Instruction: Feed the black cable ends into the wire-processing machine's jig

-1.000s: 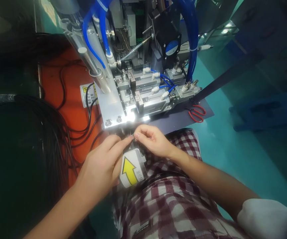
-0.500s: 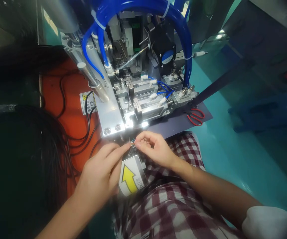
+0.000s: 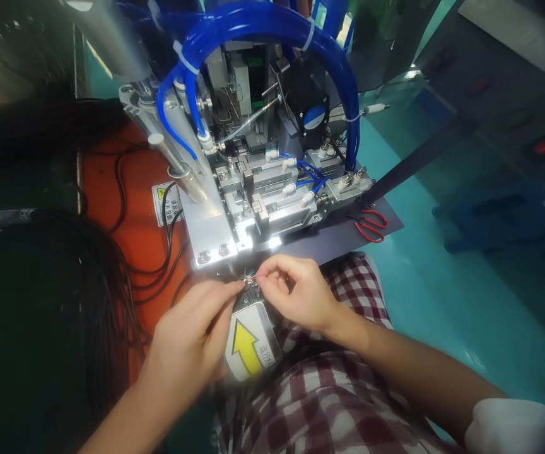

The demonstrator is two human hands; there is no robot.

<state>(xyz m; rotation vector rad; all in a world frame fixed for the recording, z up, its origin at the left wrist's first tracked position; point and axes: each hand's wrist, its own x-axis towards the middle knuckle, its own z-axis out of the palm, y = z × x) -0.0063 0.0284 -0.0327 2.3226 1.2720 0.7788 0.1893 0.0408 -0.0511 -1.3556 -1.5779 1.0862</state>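
Thin coloured wires [image 3: 250, 275] fan out between my fingertips at the front of the machine [image 3: 272, 202]. My right hand [image 3: 301, 290] is closed, thumb and forefinger pinching one of these wires, which looks reddish. From the left, my left hand [image 3: 192, 334] reaches in with its fingertips pressed together at the base of the wires; it seems to grip them there, though its lower fingers are hidden. Below the fingertips lies a small metal fixture, and under it a white label with a yellow arrow [image 3: 246, 343].
Red-handled cutters [image 3: 371, 226] lie on the grey mat right of the machine. Black cables [image 3: 106, 277] bunch on the left across an orange surface [image 3: 135, 243]. Thick blue air tubes [image 3: 272, 22] arch over the machine. A checked apron covers my lap.
My right thumb and forefinger have drawn slightly apart from my left fingertips, so more of the wires shows between them. The view has shifted a little.
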